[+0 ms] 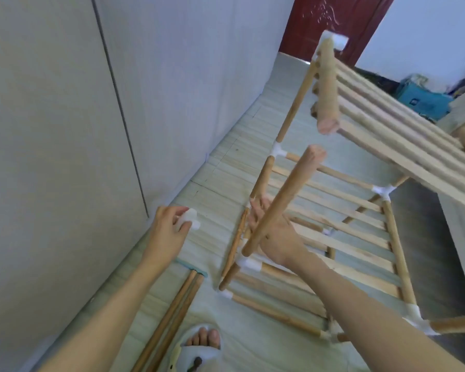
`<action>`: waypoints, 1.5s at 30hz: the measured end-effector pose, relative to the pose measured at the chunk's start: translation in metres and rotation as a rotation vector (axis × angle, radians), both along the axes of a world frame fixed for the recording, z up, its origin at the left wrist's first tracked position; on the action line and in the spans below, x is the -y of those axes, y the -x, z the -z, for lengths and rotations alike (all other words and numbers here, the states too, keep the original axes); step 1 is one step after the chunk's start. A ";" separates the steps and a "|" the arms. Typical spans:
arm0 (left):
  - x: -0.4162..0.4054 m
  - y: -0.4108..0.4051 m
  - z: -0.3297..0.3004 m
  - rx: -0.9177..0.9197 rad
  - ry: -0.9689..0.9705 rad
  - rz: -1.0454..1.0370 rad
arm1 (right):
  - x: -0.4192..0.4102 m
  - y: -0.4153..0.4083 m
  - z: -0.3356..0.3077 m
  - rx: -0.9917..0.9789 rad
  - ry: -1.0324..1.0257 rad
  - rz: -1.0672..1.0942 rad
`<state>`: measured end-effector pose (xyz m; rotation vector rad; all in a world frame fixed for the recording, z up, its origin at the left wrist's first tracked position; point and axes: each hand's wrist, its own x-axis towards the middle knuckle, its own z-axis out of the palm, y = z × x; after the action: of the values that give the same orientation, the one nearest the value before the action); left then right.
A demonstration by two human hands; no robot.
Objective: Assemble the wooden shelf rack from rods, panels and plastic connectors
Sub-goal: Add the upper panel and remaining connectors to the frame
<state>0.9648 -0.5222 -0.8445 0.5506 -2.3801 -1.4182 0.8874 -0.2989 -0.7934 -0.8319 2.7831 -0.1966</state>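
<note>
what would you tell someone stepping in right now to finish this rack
Left hand holds a loose white plastic connector out over the floor, left of the rack.
Right hand reaches behind the upright rod; what it grips is hidden.
Done: the rack frame stands with a lower slatted shelf in place and an upper slatted panel fixed at its far end only.
Left: the upright rod's top end is bare, as is the near rod of the upper panel; the connector probably goes there. Two spare rods lie on the floor by the slipper.
</note>
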 end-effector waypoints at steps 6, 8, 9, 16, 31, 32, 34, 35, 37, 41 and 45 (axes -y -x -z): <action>-0.028 -0.021 -0.135 -0.264 -0.206 0.021 | -0.028 -0.039 -0.093 0.185 0.219 0.077; -0.045 -0.024 -0.176 -0.344 -0.281 0.096 | -0.034 -0.050 -0.126 0.183 0.302 0.094; -0.055 -0.026 -0.193 -0.372 -0.289 0.130 | -0.036 -0.056 -0.140 0.192 0.366 0.093; -0.095 -0.031 -0.271 -0.535 -0.346 0.112 | -0.036 -0.089 -0.211 0.215 0.952 0.106; -0.142 -0.039 -0.305 -0.606 -0.304 0.091 | -0.038 -0.080 -0.245 0.406 1.397 0.106; -0.143 -0.042 -0.302 -0.621 -0.197 0.074 | -0.038 -0.078 -0.245 0.433 1.438 0.110; -0.143 -0.046 -0.295 -0.635 -0.010 0.032 | -0.038 -0.075 -0.246 0.389 1.468 0.075; -0.144 -0.047 -0.293 -0.645 0.043 0.025 | -0.037 -0.075 -0.247 0.349 1.474 0.058; -0.146 -0.047 -0.291 -0.672 0.082 0.038 | -0.035 -0.073 -0.248 0.306 1.493 0.064; -0.148 -0.048 -0.291 -0.667 -0.037 0.163 | -0.035 -0.066 -0.251 0.333 1.555 0.119; -0.144 -0.049 -0.290 -0.637 -0.146 0.262 | -0.035 -0.062 -0.251 0.391 1.543 0.139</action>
<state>1.0135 -0.3783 -0.5549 -0.1815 -1.8849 -1.5828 0.9497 -0.2641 -0.5427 -0.6300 1.8729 -2.3221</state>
